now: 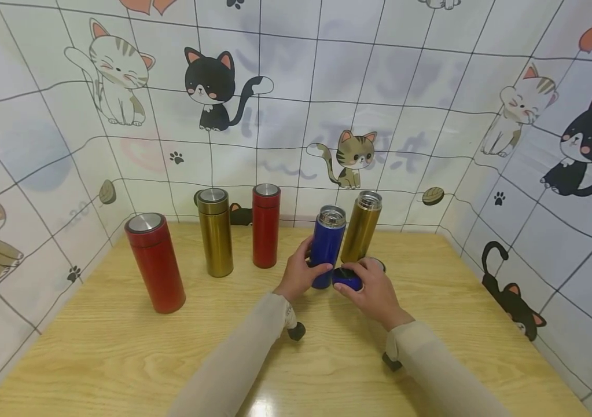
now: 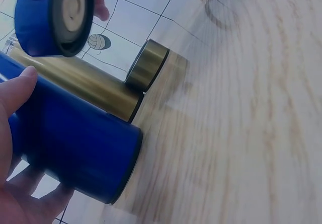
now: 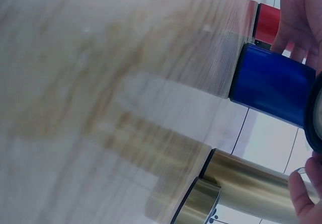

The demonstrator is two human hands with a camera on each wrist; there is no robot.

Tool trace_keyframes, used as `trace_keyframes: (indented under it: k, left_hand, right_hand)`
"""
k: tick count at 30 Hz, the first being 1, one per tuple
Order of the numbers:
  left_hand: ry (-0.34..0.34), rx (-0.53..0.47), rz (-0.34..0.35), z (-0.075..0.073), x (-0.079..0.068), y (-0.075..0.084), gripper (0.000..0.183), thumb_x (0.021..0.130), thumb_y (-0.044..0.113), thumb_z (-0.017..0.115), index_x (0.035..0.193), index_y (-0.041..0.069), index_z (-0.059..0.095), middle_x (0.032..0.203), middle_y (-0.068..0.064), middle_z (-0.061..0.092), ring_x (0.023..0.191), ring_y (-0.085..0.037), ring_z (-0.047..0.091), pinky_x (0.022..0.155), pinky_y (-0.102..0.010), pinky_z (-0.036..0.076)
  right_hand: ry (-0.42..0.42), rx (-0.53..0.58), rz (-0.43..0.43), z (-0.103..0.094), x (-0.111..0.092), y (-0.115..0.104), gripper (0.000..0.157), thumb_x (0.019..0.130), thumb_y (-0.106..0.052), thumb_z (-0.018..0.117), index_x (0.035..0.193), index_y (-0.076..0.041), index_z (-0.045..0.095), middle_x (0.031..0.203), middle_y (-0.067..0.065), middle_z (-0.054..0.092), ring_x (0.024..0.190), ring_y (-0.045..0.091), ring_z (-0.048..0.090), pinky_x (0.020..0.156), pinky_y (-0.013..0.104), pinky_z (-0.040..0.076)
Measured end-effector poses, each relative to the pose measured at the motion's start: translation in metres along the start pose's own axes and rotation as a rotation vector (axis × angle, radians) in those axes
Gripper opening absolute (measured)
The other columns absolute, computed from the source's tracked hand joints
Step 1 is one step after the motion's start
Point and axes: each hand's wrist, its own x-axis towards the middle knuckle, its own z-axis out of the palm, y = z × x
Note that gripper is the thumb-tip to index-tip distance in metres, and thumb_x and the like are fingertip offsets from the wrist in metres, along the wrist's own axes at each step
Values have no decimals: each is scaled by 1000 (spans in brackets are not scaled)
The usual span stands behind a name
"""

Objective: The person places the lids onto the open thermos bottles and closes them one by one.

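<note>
My left hand (image 1: 301,272) grips the blue thermos bottle (image 1: 328,240), which stands upright on the table with its steel mouth uncovered. Just right of the bottle, my right hand (image 1: 374,289) holds the blue lid (image 1: 346,279) between thumb and fingers. That lid is tilted in the left wrist view, showing its pale inner face, and is apart from the bottle. Behind them stands a gold thermos bottle (image 1: 362,229), also uncovered. Its gold lid (image 2: 147,65) sits on the table beside its base, partly hidden by my right hand in the head view.
To the left stand a large red thermos (image 1: 155,263), a gold thermos (image 1: 216,231) and a slimmer red thermos (image 1: 265,226), all capped. The wooden table (image 1: 118,353) meets a cat-print sheet (image 1: 285,133) at the back and sides.
</note>
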Motion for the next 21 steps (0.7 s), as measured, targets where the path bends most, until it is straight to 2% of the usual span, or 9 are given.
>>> trace_keyframes:
  k: [11, 16, 21]
  left_hand:
    - [-1, 3, 10, -4, -1, -6, 83, 83, 28, 79, 151, 20, 33, 143, -9, 48, 128, -30, 49, 101, -51, 43]
    - [-6, -3, 22, -6, -1, -7, 83, 82, 28, 80, 150, 21, 35, 141, -10, 50, 126, -30, 51, 99, -51, 45]
    - [-20, -4, -9, -9, -3, -4, 82, 81, 27, 81, 150, 23, 35, 141, -8, 51, 125, -30, 52, 99, -51, 45]
  right_hand:
    - [130, 26, -57, -1, 6, -4, 49, 83, -46, 74, 113, -8, 68, 99, 10, 52, 93, 26, 48, 73, 41, 47]
    - [161, 23, -88, -2, 8, -4, 55, 86, -54, 67, 113, -7, 67, 99, 11, 53, 93, 27, 49, 71, 42, 48]
    - [185, 37, -119, -2, 10, -5, 60, 89, -61, 59, 114, -7, 67, 99, 12, 53, 92, 28, 49, 71, 43, 48]
